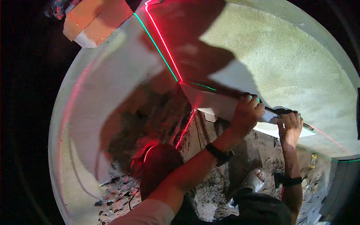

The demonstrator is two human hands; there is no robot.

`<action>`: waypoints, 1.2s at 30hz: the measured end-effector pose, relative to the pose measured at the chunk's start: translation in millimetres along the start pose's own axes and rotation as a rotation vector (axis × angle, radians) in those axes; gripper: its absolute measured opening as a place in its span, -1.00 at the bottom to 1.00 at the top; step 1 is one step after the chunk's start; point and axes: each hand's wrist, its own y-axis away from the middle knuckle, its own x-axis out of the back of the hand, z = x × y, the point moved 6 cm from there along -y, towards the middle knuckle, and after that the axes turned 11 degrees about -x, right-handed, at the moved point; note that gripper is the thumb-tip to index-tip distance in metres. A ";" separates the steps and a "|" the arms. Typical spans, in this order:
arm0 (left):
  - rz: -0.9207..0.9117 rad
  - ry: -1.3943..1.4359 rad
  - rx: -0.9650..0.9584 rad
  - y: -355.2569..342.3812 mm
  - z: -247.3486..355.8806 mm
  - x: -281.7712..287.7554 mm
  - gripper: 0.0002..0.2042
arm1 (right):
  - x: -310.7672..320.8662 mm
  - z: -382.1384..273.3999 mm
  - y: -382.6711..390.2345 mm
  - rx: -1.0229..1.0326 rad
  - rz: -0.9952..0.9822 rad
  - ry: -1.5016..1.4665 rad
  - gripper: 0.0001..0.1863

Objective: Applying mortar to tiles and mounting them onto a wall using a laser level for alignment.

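A long, pale flat strip [215, 103] runs along the wall from the corner toward the right, and I cannot tell what it is made of. My left hand [247, 112] grips its middle, the fingers curled over the upper edge. Closer to the right end, my right hand [290, 125] grasps the same strip, its fingers also hooked over the top. The strip's left end reaches the wall corner. A dark gap shows between its upper edge and the wall [285, 67]. My palms hide parts of the strip.
Red and green light lines [161, 43] run down the wall to the corner. An orange-lit box [99, 22] is at the upper left. Dark debris is scattered over the floor [210, 176], with a small yellow item [313, 160] lying at the right. My sandalled foot [255, 180] stands below the strip.
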 end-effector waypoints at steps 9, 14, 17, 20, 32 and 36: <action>0.015 -0.013 0.019 -3.8 2.4 -4.3 -0.90 | -5.5 7.8 1.4 -0.053 -0.031 -0.050 -0.78; 0.035 -0.022 0.001 -5.3 4.7 -0.6 -0.92 | -4.2 8.6 0.5 -0.031 0.008 -0.039 -0.78; 0.019 -0.011 0.008 -4.9 3.9 -2.3 -0.94 | -1.8 7.6 -0.7 -0.029 0.013 -0.049 -0.79; 0.038 0.019 0.000 -5.5 2.8 -3.5 -0.94 | 2.6 5.6 -2.1 -0.033 0.000 -0.073 -0.78; 0.051 -0.028 -0.004 -4.7 4.0 5.4 -0.94 | -4.5 5.3 -1.6 -0.024 0.016 -0.065 -0.75; 0.067 -0.041 -0.006 -5.5 3.5 4.6 -0.93 | -5.6 6.7 -0.5 -0.019 0.011 -0.077 -0.76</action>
